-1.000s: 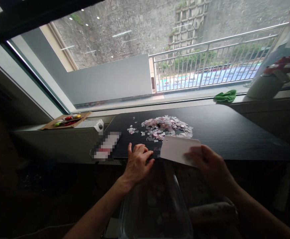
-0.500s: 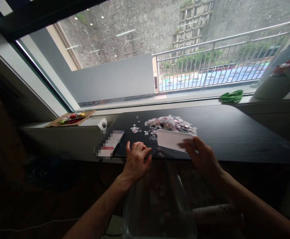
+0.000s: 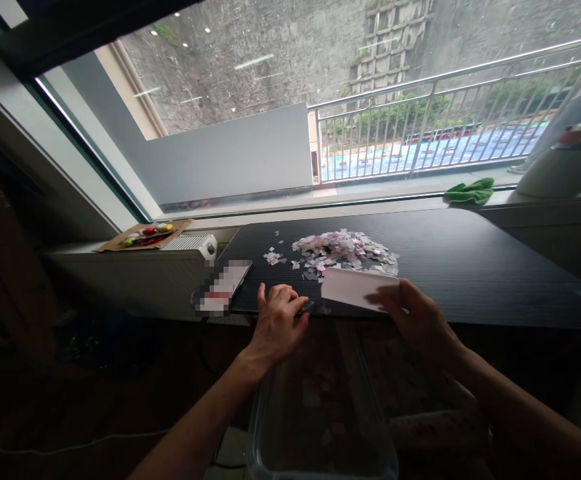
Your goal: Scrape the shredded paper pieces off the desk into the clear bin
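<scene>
My right hand pinches the right end of a white card, thumb on top and fingers behind it. The card is tilted up at the near side of a heap of small pale paper pieces on the dark tabletop. My left hand hovers at the table's front edge, left of the card, fingers bent and apart, with no object seen in it. Below both hands sits a clear plastic bin, with a few paper bits dimly visible inside.
A phone, partly blurred out, lies at the table's left edge. Left of it is a white radiator bearing cardboard with colourful items. A green cloth and a whitish vase-like object stand on the windowsill.
The view has shifted slightly. The card has come down a little toward the table's front edge, with my right hand still on it. My left hand stays in nearly the same place.
</scene>
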Tool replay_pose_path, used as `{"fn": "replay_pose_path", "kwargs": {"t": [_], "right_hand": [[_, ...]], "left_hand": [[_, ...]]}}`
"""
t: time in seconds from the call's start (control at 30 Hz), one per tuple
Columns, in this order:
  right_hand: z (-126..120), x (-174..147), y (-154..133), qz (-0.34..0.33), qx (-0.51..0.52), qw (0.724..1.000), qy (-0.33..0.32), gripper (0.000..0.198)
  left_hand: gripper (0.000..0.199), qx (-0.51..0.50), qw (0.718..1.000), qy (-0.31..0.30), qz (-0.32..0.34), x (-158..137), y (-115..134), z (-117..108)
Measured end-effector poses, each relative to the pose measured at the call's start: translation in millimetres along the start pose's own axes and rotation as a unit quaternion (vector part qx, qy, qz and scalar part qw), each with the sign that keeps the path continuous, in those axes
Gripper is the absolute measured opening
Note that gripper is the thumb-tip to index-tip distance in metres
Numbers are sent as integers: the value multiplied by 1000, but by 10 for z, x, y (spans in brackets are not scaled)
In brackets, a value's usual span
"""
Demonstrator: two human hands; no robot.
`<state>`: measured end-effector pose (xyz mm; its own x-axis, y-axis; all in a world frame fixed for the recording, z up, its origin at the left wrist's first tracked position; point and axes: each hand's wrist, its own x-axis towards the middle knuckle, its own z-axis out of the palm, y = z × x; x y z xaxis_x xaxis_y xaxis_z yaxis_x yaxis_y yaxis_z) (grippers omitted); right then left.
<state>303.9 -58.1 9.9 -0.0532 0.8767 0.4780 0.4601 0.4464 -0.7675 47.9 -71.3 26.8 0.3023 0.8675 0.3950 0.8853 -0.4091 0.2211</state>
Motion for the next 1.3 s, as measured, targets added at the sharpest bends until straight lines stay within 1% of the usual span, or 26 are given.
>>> {"fn": "replay_pose_path", "kwargs": {"t": [0.1,0.27,0.4,0.6,0.8,1.03,1.2,1.3], "right_hand": [[27,-31,-37,-6,9,1000,-23,8],[71,-92,-81,-1,5,999,-38,10],[51,-92,-69,-6,8,999,-33,10],[-35,-74,23,-7,-16,1000,14,10],[-43,-146,24,-5,-12,1000,-14,9],[-36,-191,-16,-25,-22,999,-15,6],[-46,-213,-41,-32,-19,999,-29,6],[-39,-189,-52,-24,-19,999,-15,8]], "left_hand": [[24,3,1000,-4,0,0,9,11],[24,10,1000,-16,1,-1,21,6],[24,14,1000,-22,-3,-3,19,-7],[27,11,999,-33,-19,-10,31,-24],[27,10,999,-40,-17,4,80,-38],[29,10,999,-43,-13,17,98,-16],[29,8,999,-44,-13,0,102,-16],[30,7,999,-44,-14,-14,93,-24]]}}
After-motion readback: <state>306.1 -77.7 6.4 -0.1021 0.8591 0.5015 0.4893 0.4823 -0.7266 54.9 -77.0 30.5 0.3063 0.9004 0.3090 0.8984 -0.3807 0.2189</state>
